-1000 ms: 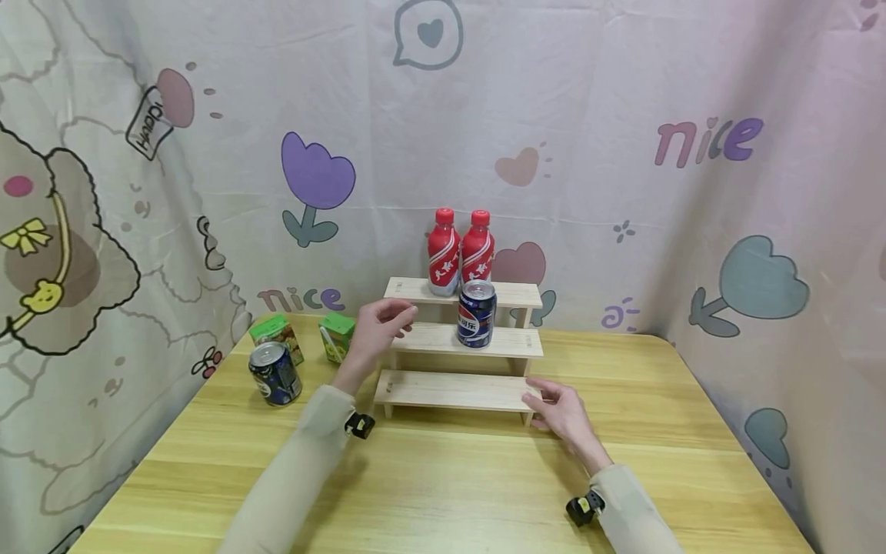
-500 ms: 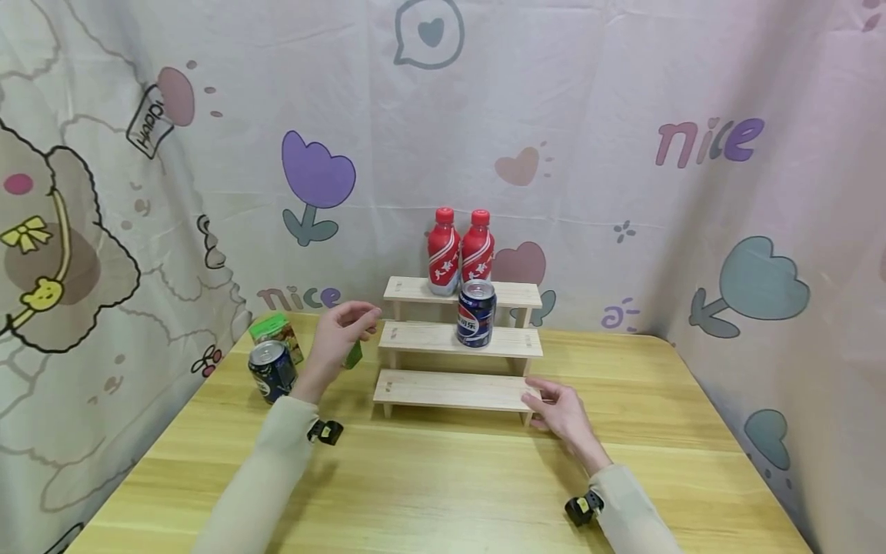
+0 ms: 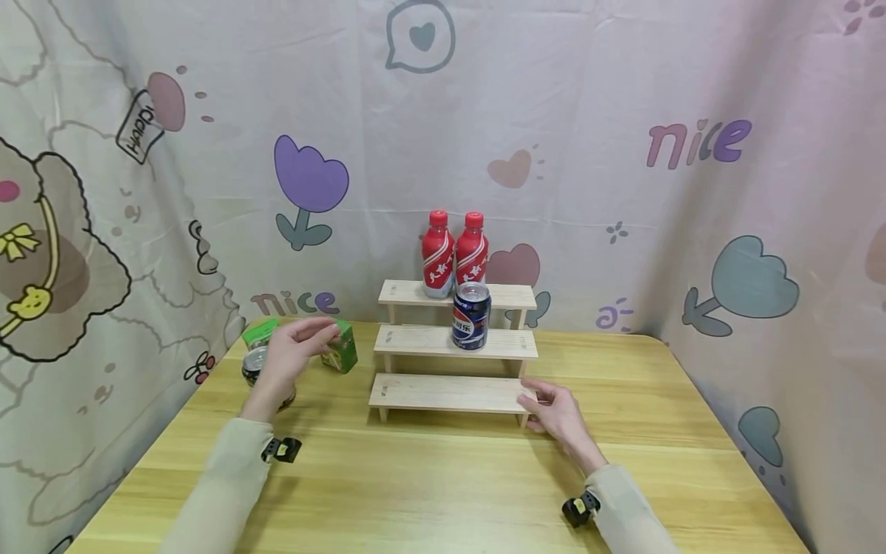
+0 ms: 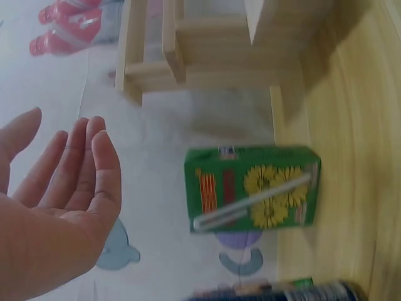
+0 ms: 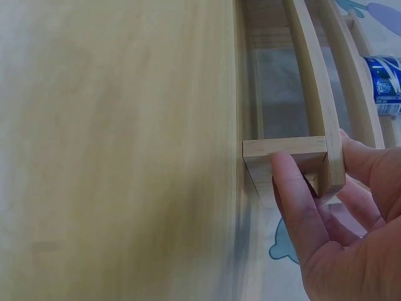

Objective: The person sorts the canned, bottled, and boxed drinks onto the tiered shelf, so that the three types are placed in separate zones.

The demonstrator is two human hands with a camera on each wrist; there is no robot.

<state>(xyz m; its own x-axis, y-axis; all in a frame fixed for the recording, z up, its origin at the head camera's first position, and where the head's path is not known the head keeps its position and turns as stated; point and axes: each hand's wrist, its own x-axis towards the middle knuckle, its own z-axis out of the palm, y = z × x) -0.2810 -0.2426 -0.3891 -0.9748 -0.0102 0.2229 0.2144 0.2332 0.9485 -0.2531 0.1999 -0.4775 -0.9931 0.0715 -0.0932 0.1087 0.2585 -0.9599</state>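
While the right hand [image 3: 559, 414] grips the three-tier wooden shelf [image 3: 443, 392] at its low right end, the left hand [image 3: 292, 352], empty, fingers loose, hangs left of it near a green drink carton [image 3: 343, 351] and dark soda can [image 3: 254, 362]. Probably reaching; next calls for grasping one. Shelf bears two red bottles [image 3: 438, 258] up top, Pepsi can [image 3: 471, 319] mid-tier; contents unseen.

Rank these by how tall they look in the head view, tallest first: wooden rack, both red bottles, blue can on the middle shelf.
1. Wooden rack
2. Left red bottle and right red bottle: they look alike, and the blue can hides the right one's base, so unranked between them
3. Blue can
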